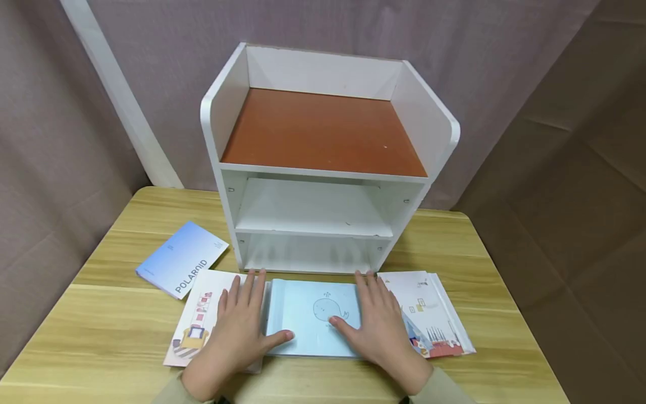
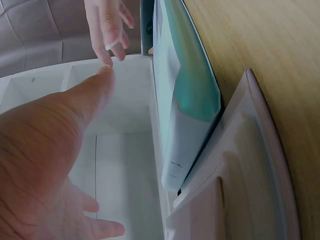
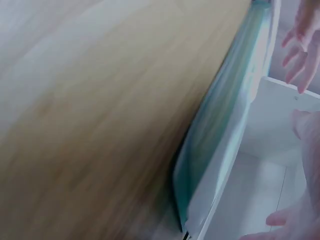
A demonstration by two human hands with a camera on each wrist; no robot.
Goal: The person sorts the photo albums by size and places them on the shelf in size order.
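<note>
Wood-grain surface [image 1: 91, 320] before a mauve curtain [image 1: 323, 19], pale blue book [image 1: 303, 311] at the middle of a row

Brown cloth [image 1: 570, 196] hangs on the right, and a white shelf unit [image 1: 313, 205] stands towards the back. Just in front of the unit, the pale blue book lies flat, a whale drawn on its cover. At its left end is a sofa-covered book [image 1: 194, 331]; to its right is a white-and-red illustrated book [image 1: 419, 294]. Farther left, a POLAROID book [image 1: 181, 258] lies angled beside the unit.

Judging by the placement, the step in hand is taking hold of the blue book from both sides. Doing it well would call for bringing both hands in evenly, working the fingertips under the edges while the thumbs steady the cover, and keeping the pressure light. The neighbours lie close enough to be dragged along by a low sweep.

Both arms come in from the near side. The left hand [image 1: 237, 325] is palm-down over the sofa-covered book, its thumb reaching over the blue cover; the right hand [image 1: 381, 325] mirrors it at the other end, thumb by the whale. Fingers are spread wide and extended towards the unit, gripping nothing. The wrist views suggest a gap beneath, but I cannot tell whether any fingertip touches.
</note>
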